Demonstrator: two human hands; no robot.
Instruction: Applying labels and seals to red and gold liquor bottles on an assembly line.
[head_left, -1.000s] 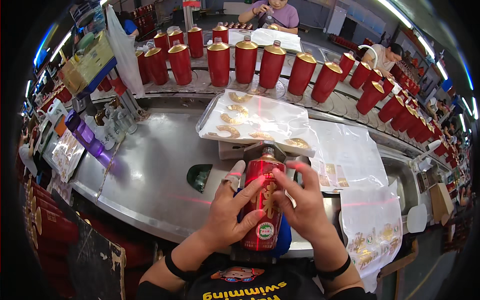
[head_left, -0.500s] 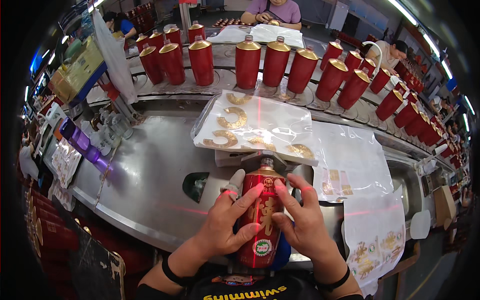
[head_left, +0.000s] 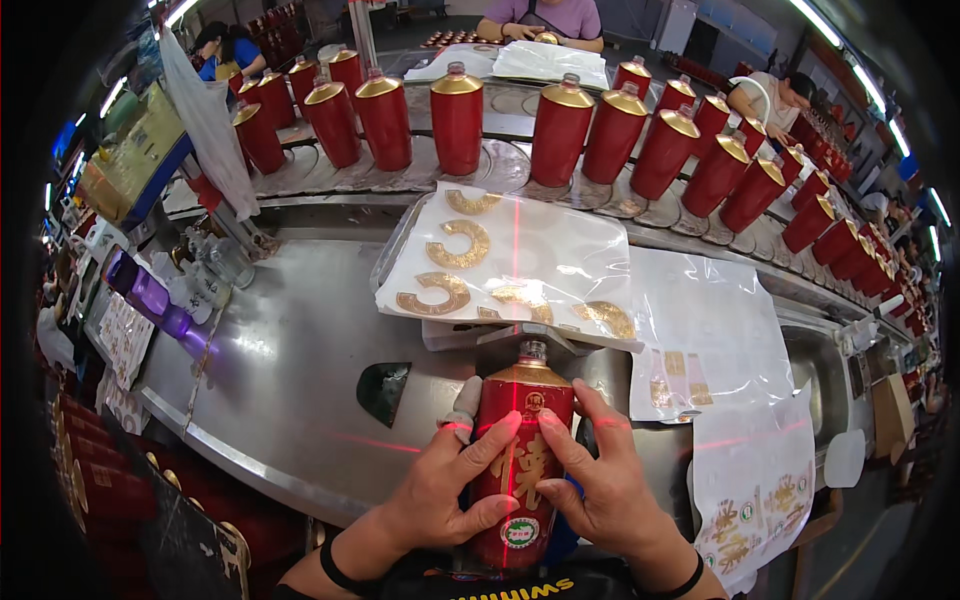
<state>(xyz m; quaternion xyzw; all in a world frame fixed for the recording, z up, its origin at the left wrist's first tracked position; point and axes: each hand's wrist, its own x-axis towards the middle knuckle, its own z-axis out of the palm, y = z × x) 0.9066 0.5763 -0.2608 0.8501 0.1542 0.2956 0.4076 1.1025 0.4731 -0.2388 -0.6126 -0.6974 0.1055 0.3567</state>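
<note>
A glossy red ceramic bottle (head_left: 522, 455) with a gold shoulder and a small grey cap is lying lengthwise at the near edge of the brushed steel worktable (head_left: 290, 370), its neck pointing away. The left hand (head_left: 452, 490) and the right hand (head_left: 595, 485) are both pressing flat against its front, fingers spread over the gold label. Just beyond it, a white backing sheet (head_left: 555, 250) is carrying curved gold foil stickers (head_left: 460, 245). A row of matching red bottles (head_left: 570, 125) is standing on the conveyor behind.

A round green-and-white label (head_left: 519, 531) sits low on the red bottle (head_left: 520, 450); gold crescent labels (head_left: 460, 244) lie on the white sheet (head_left: 560, 250) beyond.
</note>
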